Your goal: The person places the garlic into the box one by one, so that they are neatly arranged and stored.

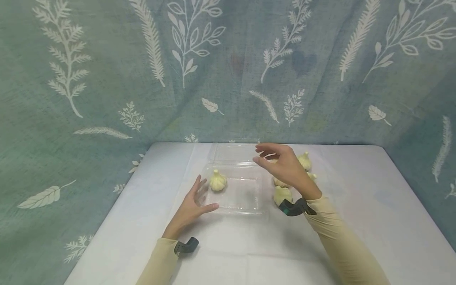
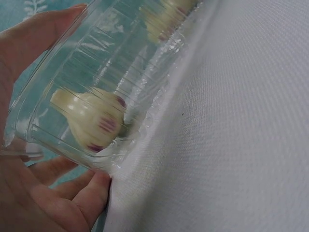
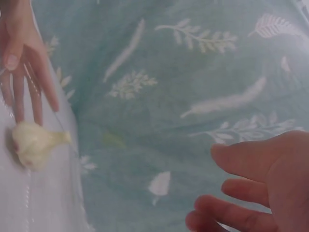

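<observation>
A clear plastic clamshell container (image 1: 238, 194) lies on the table with its lid (image 1: 233, 152) folded back flat. One garlic bulb (image 1: 217, 181) sits inside, near the left wall; its purple streaks show in the left wrist view. My left hand (image 1: 189, 208) rests against the container's near-left corner, fingers along the left side and thumb at the near edge. My right hand (image 1: 283, 162) is raised above the container's right side, fingers loosely bent and holding nothing. Beneath and beside it lie several more garlic bulbs (image 1: 283, 195), partly hidden by that hand and wrist.
A white cloth (image 1: 356, 198) covers the table. Behind it hangs a green-blue curtain (image 1: 242, 99) with white leaf prints, which also runs along both sides. Dark bands (image 1: 187, 246) are strapped on both wrists over beige sleeves.
</observation>
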Demonstrator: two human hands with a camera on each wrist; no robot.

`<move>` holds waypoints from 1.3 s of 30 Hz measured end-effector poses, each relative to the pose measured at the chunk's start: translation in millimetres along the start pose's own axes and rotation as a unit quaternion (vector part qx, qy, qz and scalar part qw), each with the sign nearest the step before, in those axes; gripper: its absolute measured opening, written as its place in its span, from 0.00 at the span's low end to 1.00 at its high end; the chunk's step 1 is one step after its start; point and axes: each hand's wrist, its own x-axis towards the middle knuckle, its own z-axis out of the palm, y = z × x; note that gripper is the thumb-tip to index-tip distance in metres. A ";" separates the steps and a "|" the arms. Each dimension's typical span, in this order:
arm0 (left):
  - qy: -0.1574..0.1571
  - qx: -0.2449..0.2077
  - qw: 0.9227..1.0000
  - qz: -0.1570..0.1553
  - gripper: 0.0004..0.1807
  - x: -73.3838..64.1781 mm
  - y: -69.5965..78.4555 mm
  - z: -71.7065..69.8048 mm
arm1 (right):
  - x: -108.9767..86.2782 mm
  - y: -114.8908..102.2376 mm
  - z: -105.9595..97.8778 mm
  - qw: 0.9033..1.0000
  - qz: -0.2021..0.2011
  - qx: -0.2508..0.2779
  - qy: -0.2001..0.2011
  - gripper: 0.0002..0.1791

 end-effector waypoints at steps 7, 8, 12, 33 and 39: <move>0.001 0.005 1.000 -0.002 0.70 -1.1 0.9 0.0 | -14.4 4.4 -21.9 0.999 -0.005 -0.013 0.034 0.20; 0.000 0.002 1.000 -0.001 0.70 -0.8 1.0 0.0 | -16.2 5.7 -24.6 0.999 -0.011 -0.018 0.041 0.20; -0.006 -0.007 1.000 0.004 0.70 -0.2 2.0 -0.5 | -22.7 11.3 -32.6 0.997 -0.024 -0.029 0.069 0.18; -0.003 0.010 1.000 -0.013 0.70 0.0 0.5 -0.4 | -55.7 55.4 -74.3 0.988 -0.035 -0.039 0.144 0.21; -0.002 0.005 1.000 -0.012 0.71 -0.9 1.4 0.7 | -60.3 79.0 -84.2 0.988 -0.020 -0.047 0.147 0.24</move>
